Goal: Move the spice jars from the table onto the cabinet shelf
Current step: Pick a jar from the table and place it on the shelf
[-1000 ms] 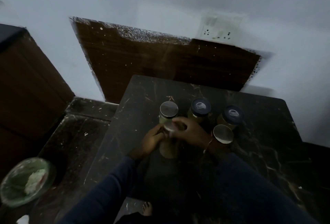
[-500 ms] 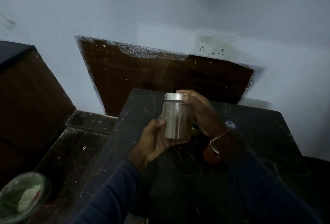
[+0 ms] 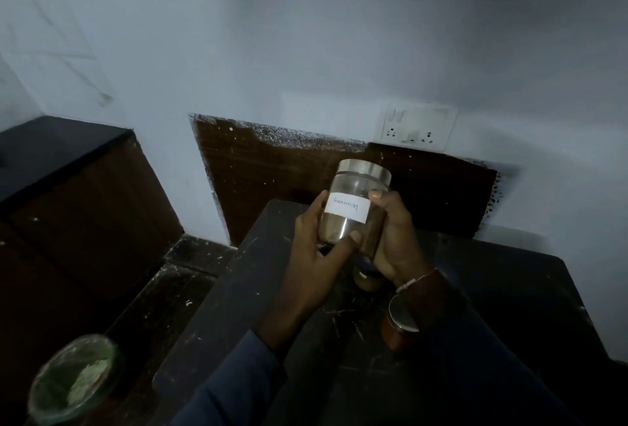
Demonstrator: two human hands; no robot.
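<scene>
A clear spice jar [image 3: 356, 203] with a steel lid, brown powder and a white handwritten label is held upright above the dark marble table [image 3: 509, 289]. My left hand [image 3: 316, 255] wraps its left side and base, and my right hand [image 3: 394, 238] grips its right side. Under my hands a jar with a dark lid [image 3: 365, 278] stands on the table, mostly hidden. A steel-lidded jar with reddish contents [image 3: 399, 323] stands beside my right wrist. Other jars are hidden behind my hands.
A dark wooden cabinet with a black top [image 3: 61, 167] stands at the left. A bin with a green liner [image 3: 73, 378] sits on the floor at lower left. A wall socket [image 3: 416, 128] and a brown wall panel [image 3: 289, 181] lie behind the table.
Both hands lifted the labelled jar off the table and turned it so the label faces me. The view tilted upward, showing more wall.
</scene>
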